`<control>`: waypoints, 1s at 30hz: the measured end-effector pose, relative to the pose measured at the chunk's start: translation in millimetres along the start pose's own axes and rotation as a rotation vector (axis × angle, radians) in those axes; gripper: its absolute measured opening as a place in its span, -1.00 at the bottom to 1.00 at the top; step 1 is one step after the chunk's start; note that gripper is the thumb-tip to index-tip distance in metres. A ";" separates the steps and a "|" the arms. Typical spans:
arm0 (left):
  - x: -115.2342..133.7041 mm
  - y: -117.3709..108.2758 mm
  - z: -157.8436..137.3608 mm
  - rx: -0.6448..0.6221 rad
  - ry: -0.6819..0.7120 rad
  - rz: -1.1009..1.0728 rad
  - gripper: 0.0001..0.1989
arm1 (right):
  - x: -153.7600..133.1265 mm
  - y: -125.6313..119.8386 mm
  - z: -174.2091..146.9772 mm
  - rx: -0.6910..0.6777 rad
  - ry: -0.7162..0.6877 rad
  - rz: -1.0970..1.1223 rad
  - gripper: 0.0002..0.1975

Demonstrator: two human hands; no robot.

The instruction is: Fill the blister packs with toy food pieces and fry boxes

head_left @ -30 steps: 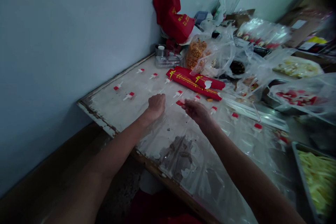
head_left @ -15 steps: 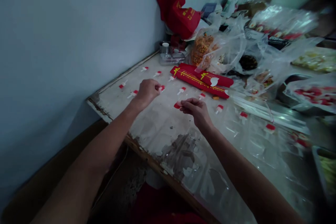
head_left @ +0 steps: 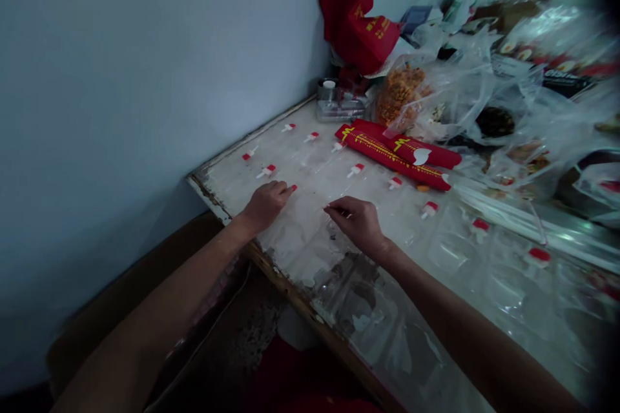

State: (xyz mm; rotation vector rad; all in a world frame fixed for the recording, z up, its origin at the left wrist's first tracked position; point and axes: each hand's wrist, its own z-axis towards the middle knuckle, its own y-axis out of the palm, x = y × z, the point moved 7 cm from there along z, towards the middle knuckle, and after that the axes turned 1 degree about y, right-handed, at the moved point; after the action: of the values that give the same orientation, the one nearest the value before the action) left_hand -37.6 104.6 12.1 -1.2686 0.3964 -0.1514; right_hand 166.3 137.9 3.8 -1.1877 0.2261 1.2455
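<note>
My left hand (head_left: 266, 208) is over the left part of the table, its fingers closed on a small red-and-white piece (head_left: 294, 188) whose red end shows at the fingertips. To its right, my right hand (head_left: 357, 222) is pinched low over the table; a tiny pale bit shows at its fingertips, too small to name. Clear plastic packaging (head_left: 450, 251) lies across the tabletop (head_left: 310, 232). Several similar red-and-white pieces lie in rows beyond my hands, among them one piece (head_left: 266, 171) near the left hand and another (head_left: 356, 170) behind the right.
Folded red wrappers (head_left: 392, 151) with yellow print lie farther back. Behind them stand a bag of orange-brown crumbly food (head_left: 402, 97), a red bag (head_left: 358, 19) and clear plastic boxes (head_left: 339, 106). A pale wall (head_left: 145, 64) borders the table's left side.
My view has swung left. Both hands have come nearer to me over the table. The red-and-white piece that showed in my right fingers is no longer visible there.
</note>
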 end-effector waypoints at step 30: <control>-52.1 9.3 5.2 0.164 -0.232 -0.770 -0.81 | -10.6 -19.9 -20.7 0.064 0.273 0.109 -0.93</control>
State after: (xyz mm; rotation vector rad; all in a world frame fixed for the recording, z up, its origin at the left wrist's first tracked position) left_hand -84.8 129.0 15.2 -1.2048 -0.3175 -0.6669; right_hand 187.5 118.2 13.4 -1.3023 0.5347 1.1590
